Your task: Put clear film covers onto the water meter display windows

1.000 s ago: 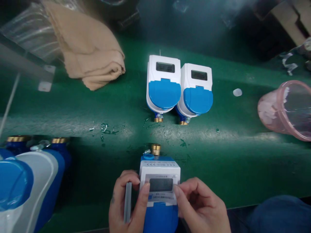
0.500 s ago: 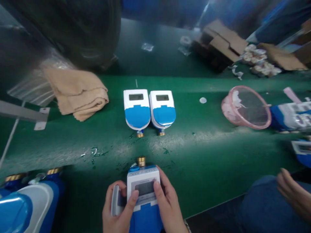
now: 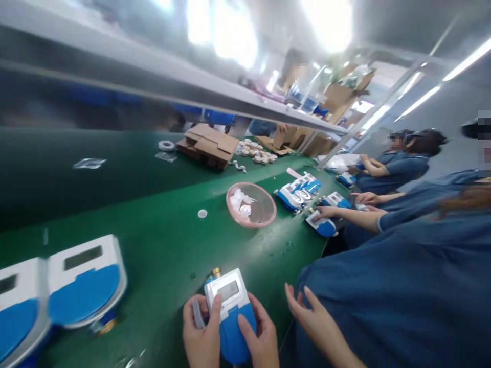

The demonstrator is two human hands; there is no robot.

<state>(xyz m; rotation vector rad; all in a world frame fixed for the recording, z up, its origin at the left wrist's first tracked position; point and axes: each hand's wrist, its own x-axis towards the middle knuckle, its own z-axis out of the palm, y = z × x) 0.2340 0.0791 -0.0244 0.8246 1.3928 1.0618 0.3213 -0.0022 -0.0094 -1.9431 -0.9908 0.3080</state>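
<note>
A white and blue water meter with a small grey display and a brass threaded end is held low over the bench between both hands. My left hand grips its left side, thumb beside the display. A flat grey piece also sits in the fingers of that hand; its kind does not show. On the right side, my right hand wraps the blue lower cover, thumb on top. Two similar meters stand side by side at the left, the nearer one whole in view, the other cut by the edge.
On the green bench are a pink basket with white bits, a white disc, cardboard and several meters farther right. A co-worker's open hand is close on my right. More co-workers sit beyond. A shelf runs above.
My view has swung up and to the right, bringing co-workers and the shelf into sight. My right thumb has shifted from the display down to the blue cover. Both hands keep holding the water meter.
</note>
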